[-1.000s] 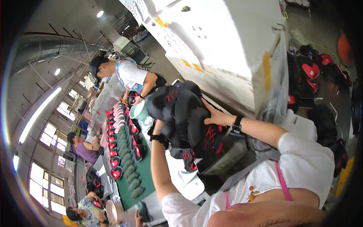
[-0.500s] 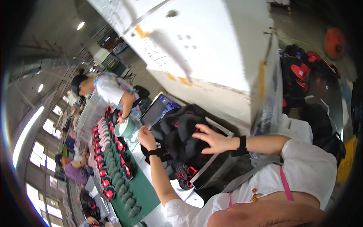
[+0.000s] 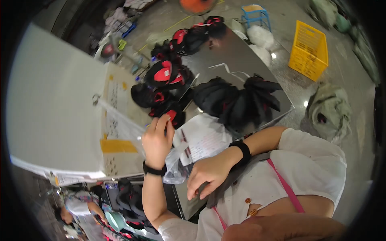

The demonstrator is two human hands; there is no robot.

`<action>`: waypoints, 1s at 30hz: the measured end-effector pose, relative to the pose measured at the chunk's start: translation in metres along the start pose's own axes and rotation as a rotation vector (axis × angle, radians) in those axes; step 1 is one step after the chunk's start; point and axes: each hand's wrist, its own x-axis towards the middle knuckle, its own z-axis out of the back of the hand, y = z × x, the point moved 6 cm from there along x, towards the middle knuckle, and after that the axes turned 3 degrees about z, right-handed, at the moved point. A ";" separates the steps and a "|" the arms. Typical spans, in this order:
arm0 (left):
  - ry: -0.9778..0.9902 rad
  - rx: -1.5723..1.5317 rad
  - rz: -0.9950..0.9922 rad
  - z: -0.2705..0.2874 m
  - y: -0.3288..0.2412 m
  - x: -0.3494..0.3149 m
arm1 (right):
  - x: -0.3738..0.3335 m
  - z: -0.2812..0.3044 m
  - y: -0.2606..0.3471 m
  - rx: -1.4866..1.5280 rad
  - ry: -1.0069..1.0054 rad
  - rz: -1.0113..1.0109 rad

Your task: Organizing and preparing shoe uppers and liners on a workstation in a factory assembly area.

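My left hand (image 3: 157,139) is raised with its fingers curled together beside black-and-red shoe uppers (image 3: 173,113) on the metal table. Whatever its fingertips may pinch is too small to make out. Lower and to the right, my right hand (image 3: 212,172) hangs loosely, thumb and fingers apart, with nothing visible in it. Between the hands lie a white sheet with writing (image 3: 205,138) and a clear plastic bag (image 3: 173,165). Black padded pieces (image 3: 225,98) are heaped beyond the sheet. A further black-and-red upper (image 3: 163,74) rests behind my left hand.
A tall white panel (image 3: 60,112) stands at the left. The metal table (image 3: 257,60) runs away to the far right. On the floor are a yellow crate (image 3: 307,52), a blue stool (image 3: 257,17) and a greenish sack (image 3: 331,112). A co-worker (image 3: 78,205) is at lower left.
My view has swung right, from the black pieces by the green worktable to the metal table. My right hand has left those pieces, and its fingers now droop.
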 end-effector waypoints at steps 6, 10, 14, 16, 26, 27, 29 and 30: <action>0.412 0.061 0.015 -0.174 0.021 0.068 | -0.102 0.070 0.050 -0.224 -0.319 -0.227; 0.549 0.002 0.111 -0.248 0.042 0.080 | -0.157 0.111 0.080 -0.389 -0.514 -0.406; 0.585 -0.086 0.232 -0.313 0.097 0.082 | -0.202 0.157 0.079 -0.658 -0.532 -0.604; 0.526 -0.099 0.216 -0.343 0.116 0.087 | -0.243 0.186 0.066 -0.568 -0.527 -0.902; 0.675 -0.364 -0.135 -0.442 0.127 0.087 | -0.417 0.281 0.014 -0.830 -0.115 -1.800; 0.747 -0.408 -0.176 -0.454 0.136 0.075 | -0.403 0.288 0.001 -0.830 -0.093 -1.787; 0.909 -0.435 -0.096 -0.470 0.138 0.069 | -0.369 0.296 -0.024 -0.783 -0.003 -1.682; 1.066 -0.461 -0.032 -0.478 0.135 0.066 | -0.367 0.302 -0.033 -0.785 -0.004 -1.683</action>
